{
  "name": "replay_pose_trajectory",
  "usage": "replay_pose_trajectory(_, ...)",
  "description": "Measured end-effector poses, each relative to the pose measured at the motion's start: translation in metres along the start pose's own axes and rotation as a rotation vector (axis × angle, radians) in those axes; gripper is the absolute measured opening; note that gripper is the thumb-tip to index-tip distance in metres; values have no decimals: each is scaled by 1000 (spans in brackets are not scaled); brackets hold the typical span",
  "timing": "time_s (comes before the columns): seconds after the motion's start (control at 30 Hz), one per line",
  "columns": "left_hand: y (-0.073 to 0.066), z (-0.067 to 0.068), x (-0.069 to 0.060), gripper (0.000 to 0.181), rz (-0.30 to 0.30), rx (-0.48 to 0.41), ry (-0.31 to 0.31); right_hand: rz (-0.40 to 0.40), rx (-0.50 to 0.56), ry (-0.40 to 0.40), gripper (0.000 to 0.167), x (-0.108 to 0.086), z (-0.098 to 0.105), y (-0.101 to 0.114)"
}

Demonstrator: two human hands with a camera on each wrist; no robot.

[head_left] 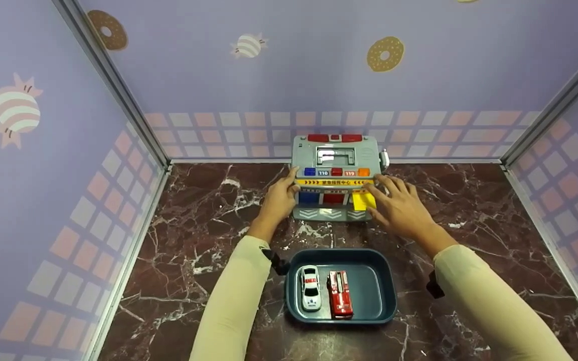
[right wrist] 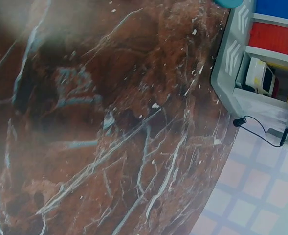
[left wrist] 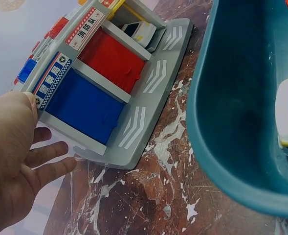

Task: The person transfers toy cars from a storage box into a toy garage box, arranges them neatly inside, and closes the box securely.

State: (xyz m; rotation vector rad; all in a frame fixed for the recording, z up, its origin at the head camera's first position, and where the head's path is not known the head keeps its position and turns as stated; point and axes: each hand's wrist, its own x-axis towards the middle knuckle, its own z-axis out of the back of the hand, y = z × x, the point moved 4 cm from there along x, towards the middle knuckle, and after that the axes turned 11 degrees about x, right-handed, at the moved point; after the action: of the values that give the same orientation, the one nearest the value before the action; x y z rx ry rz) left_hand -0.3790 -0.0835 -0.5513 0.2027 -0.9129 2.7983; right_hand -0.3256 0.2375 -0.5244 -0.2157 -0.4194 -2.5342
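Note:
A grey toy station [head_left: 303,155] has a blue door [left wrist: 85,105] and a red door [left wrist: 112,61], both down, and a yellow flap [head_left: 364,201] raised over the third bay. Inside that bay sits a white and yellow toy car [right wrist: 256,76]. My left hand [head_left: 275,203] touches the station's left side, its thumb at the front corner and the other fingers extended in the left wrist view. With fingers spread, my right hand [head_left: 403,208] rests at the right front corner, beside the yellow flap; only a sliver of it shows in the right wrist view.
A dark teal tray [head_left: 389,301] stands in front of the station, holding a white toy car [head_left: 311,288] and a red toy fire engine [head_left: 340,295]. Patterned walls enclose the marbled tabletop [head_left: 193,225] at the back and both sides. A black cable hangs at the station's side [right wrist: 241,105].

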Motion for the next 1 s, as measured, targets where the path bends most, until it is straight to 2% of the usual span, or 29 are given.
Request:
replay_pose_trajectory(0.57,-2,1,-2,54,-30,7,-35,-31,2,18,70,16,-7,3)
replay_pose_trajectory(1.0,-1,3,-2,54,-44,1,-41,-37,23,-5,88,25,-9,5)
